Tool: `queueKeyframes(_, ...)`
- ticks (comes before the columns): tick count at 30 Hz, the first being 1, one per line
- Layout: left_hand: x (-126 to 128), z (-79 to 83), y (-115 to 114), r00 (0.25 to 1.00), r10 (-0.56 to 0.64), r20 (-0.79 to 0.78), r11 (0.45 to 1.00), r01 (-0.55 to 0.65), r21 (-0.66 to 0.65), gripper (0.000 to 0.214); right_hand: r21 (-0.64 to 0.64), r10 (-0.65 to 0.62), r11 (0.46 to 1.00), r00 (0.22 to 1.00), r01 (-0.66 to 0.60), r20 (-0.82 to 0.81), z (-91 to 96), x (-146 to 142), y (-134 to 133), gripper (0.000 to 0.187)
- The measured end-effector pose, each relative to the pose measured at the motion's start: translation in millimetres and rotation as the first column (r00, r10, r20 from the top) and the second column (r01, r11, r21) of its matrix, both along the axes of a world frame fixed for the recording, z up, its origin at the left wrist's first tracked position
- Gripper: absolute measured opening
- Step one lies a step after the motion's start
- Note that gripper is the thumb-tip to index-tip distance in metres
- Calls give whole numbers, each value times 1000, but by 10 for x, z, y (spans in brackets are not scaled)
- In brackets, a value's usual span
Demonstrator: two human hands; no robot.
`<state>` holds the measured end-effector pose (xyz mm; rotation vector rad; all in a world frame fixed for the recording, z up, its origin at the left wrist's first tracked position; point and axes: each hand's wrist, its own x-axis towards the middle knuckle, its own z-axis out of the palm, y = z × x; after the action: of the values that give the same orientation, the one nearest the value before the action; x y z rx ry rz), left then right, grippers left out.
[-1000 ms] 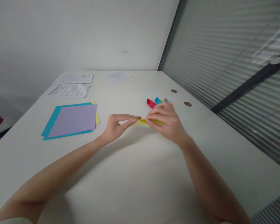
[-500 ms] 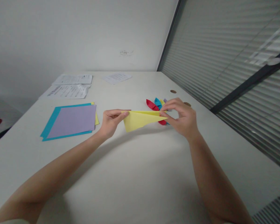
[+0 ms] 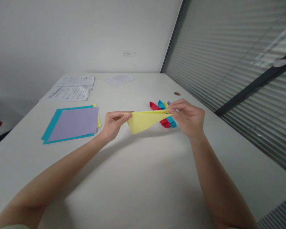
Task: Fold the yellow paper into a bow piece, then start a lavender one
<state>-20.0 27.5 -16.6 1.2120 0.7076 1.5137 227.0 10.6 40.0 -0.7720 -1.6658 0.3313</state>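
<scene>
A folded yellow paper (image 3: 145,121), shaped like a long triangle, hangs above the white table (image 3: 138,178) between both my hands. My left hand (image 3: 113,124) pinches its left corner with closed fingers. The paper's right tip is pinched by my right hand (image 3: 188,117). Just behind the paper lie several folded paper pieces, a red one (image 3: 158,111), a blue one (image 3: 168,116), with yellow and purple tips showing past them.
A stack of flat sheets, purple (image 3: 73,123) on top of blue and yellow, lies at the left. Printed white papers (image 3: 70,89) lie at the far end. A round hole (image 3: 177,93) is near the window blinds (image 3: 240,73) on the right.
The yellow paper was pressed flat under both hands. Now it is lifted and stretched out, with my right hand moved to the right, pinching its tip.
</scene>
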Motion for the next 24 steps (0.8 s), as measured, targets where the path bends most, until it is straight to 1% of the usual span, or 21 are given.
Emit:
queueKeyframes(4,-5,-3,28,999,43,-20,999,-43,10,24,2,-78,997,994,78,-72,-51,78,74,9)
queueKeyframes(6,-4,-6,38,999,49,-20,999,-48,9,24,-10,-79,997,994,79,-81,-81,112,105,12)
queueKeyframes(9,1,-9,36,999,47,-9,999,-47,-1,25,-87,9,996,999,-13,-45,-98,102,104,19)
queueKeyframes(12,10,-13,21,999,37,6,999,-37,-21,24,-174,121,978,993,-119,-1,-86,21,65,25)
queueKeyframes(14,18,-14,10,1000,28,7,999,-28,-35,23,-185,142,973,990,-139,2,-77,-45,42,19)
queueKeyframes(17,34,-13,-4,1000,26,-1,999,-26,-47,24,-174,107,979,994,-109,-20,-70,-116,25,10)
queueKeyframes(24,50,-4,-26,1000,10,-8,999,-11,-45,26,-160,48,986,998,-54,-37,-57,-126,23,13)
